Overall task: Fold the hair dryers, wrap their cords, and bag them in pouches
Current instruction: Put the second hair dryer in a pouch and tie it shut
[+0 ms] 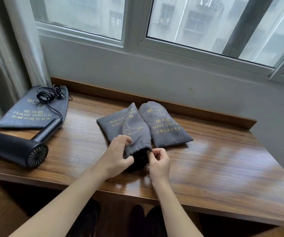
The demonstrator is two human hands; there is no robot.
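The middle pouch [127, 127] is a grey cloth bag with gold print, lying in the centre of the wooden surface [214, 161] with its open mouth toward the person. A black hair dryer [138, 162] shows in that mouth, partly inside and partly out. The left hand [116, 155] grips the left edge of the mouth, fingers closed on the cloth. The right hand [160, 161] pinches the right edge of the mouth between thumb and fingers. Just to the right, touching the middle pouch, lies a filled pouch [163, 127] with its rounded end pointing to the wall. Well apart, at the left end of the surface, a second hair dryer [16, 148] lies unfolded on its side, its rear grille facing the person. Its handle rests on the edge of a flat pouch [30, 112], and its cord [48, 96] lies in loose loops on top of this pouch. Behind the surface is a white wall with a window [189, 23].
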